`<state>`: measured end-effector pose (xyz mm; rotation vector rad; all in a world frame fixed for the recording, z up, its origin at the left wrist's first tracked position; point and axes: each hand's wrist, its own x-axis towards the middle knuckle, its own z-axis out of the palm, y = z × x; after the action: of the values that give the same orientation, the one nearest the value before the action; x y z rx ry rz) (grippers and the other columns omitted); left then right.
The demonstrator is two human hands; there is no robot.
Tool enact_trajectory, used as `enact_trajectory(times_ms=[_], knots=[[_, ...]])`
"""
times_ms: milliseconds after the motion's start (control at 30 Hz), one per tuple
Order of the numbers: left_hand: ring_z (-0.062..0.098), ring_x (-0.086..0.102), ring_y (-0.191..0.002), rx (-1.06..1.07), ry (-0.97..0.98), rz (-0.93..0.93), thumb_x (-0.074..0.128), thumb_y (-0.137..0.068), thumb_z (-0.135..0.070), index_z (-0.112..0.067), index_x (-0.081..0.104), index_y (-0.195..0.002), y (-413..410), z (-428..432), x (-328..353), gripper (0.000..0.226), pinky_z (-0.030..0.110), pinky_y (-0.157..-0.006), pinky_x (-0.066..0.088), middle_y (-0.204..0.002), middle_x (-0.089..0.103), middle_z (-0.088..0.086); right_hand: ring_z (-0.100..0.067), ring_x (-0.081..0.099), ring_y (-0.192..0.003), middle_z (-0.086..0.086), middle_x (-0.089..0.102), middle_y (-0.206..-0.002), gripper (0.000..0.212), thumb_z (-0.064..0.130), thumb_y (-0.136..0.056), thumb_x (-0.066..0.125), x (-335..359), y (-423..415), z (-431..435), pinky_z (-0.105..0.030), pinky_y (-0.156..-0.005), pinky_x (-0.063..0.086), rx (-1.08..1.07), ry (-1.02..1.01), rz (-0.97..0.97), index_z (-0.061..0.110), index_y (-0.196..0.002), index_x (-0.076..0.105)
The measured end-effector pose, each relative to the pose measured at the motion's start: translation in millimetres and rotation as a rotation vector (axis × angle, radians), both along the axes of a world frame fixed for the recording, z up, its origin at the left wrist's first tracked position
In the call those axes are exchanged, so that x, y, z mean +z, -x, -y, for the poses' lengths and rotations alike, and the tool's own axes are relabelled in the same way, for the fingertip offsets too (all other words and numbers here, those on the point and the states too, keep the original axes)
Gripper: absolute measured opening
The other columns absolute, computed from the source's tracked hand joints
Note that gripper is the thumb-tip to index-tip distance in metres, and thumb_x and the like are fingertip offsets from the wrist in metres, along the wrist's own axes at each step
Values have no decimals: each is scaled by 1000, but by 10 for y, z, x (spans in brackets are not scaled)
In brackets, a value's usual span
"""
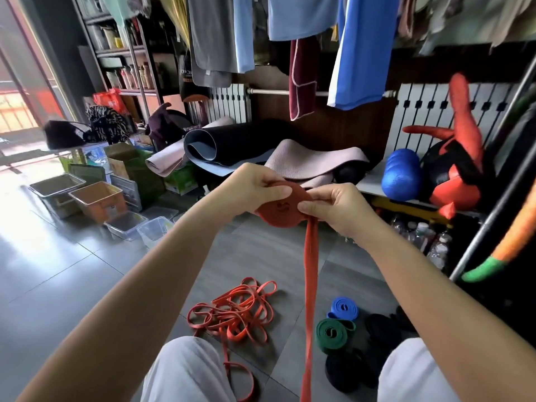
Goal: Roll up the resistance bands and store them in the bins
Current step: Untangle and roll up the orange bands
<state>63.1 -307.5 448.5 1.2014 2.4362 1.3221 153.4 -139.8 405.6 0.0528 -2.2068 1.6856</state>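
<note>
At the frame's centre, held up side by side with thumbs on top, the left hand and right hand each have a pinching grip clamped on the red band, a flat, rubbery, disc-shaped roll whose loose tail hangs straight down. Beyond, mid-left, rectangular bins stand on the tiled floor.

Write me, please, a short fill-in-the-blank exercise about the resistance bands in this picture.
The left hand and right hand hold a partly rolled band coloured ____.
Rolled on the floor lie a blue band, black bands and a ____ one.
The thin tangled bands are not yet ____.
Missing words: red; green; rolled.
</note>
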Motion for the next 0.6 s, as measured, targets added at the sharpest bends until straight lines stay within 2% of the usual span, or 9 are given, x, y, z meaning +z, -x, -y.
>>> enact_trajectory(times_ms=[67,133,167,267,367,400,467,533,600], knots=[[11,69,-67,-31,-54,252,69,-84,-13,-20,70,-85,12,26,-78,7,28,-60,59,-71,72,-2,-8,68,-72,5,73,-73,19,3,-79,71,-60,-6,-5,-22,-73,57,2,-16,-11,21,-81,72],[11,70,-69,-33,-85,378,69,-82,-11,-23,70,-82,14,40,-209,11,27,-59,58,-71,72,-3,-6,69,-72,3,74,-77,18,2,-78,72,-154,-13,-2,-17,-71,55,3,-21,10,20,-82,72],[12,71,-71,-20,-44,354,70,-82,-13,-24,71,-80,20,45,-283,12,28,-62,59,-72,73,-3,-6,69,-72,-1,75,-81,18,2,-78,72,-215,-12,1,-17,-72,55,5,-36,32,20,-83,72],[15,70,-79,-17,182,60,75,-78,-17,-24,71,-86,21,42,-463,10,30,-73,58,-83,73,-1,-12,69,-78,-11,74,-90,17,2,-79,71,-402,-18,23,-22,-78,56,23,-89,113,14,-91,72],[18,68,-76,13,314,-166,74,-78,-19,-19,72,-90,-34,19,-632,13,30,-69,55,-83,71,0,-10,69,-78,-9,73,-88,18,1,-78,72,-584,-26,31,-18,-73,54,41,-69,143,8,-96,72],[21,68,-76,33,295,-142,74,-77,-17,-16,72,-90,-46,18,-695,13,34,-69,56,-83,71,2,-8,70,-77,-6,74,-87,18,3,-77,73,-644,-36,28,-16,-71,53,40,-41,147,9,-94,72],[26,69,-75,61,185,51,74,-77,-10,-12,73,-91,-65,20,-834,14,41,-69,56,-84,72,9,-9,71,-79,-1,75,-85,18,6,-75,76,-778,-63,4,-15,-72,52,17,23,153,13,-91,73],[22,68,-73,119,87,229,74,-77,-6,-13,73,-89,-78,17,-971,14,39,-68,57,-82,72,9,-11,71,-80,-1,75,-84,20,8,-72,78,-939,-110,-25,-18,-75,53,-22,68,159,19,-87,73],[18,67,-74,176,-19,399,74,-77,-4,-16,72,-88,-93,15,-1124,17,36,-71,57,-79,70,5,-10,71,-75,2,75,-80,20,9,-70,78,-1113,-168,-30,-18,-71,54,-45,113,165,23,-84,73]])
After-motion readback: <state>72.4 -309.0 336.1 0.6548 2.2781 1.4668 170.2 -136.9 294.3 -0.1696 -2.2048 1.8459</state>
